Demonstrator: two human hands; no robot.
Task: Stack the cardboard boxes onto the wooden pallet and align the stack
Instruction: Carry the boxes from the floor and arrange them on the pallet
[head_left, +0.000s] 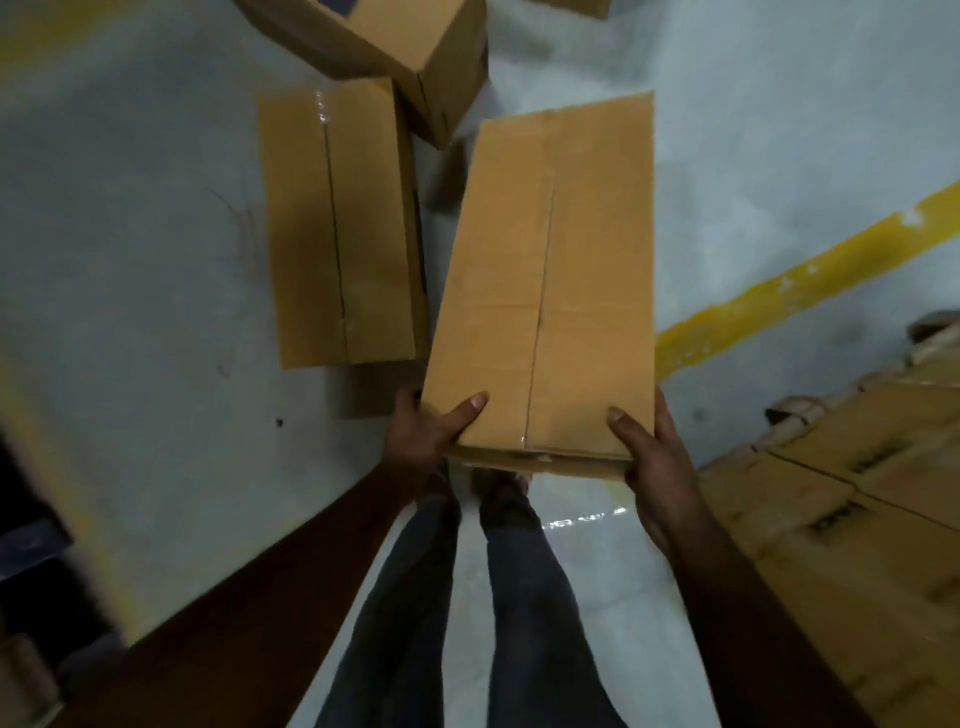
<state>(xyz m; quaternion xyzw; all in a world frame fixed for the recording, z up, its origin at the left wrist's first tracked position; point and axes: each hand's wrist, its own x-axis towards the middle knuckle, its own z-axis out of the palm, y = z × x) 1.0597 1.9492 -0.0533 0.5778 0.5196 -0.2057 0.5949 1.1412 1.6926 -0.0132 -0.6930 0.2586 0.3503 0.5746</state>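
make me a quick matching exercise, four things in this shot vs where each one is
Things:
1. held box
2. floor box
3. yellow line
4. stacked boxes

Places:
a. lower right edge
b. lying left of the held box
c. in both hands
d. painted on the floor, right of the held box

Pairs: 1-c, 2-b, 3-d, 4-a

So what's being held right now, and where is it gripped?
A cardboard box, held at its near end: left hand and right hand grip the near corners, thumbs on top.
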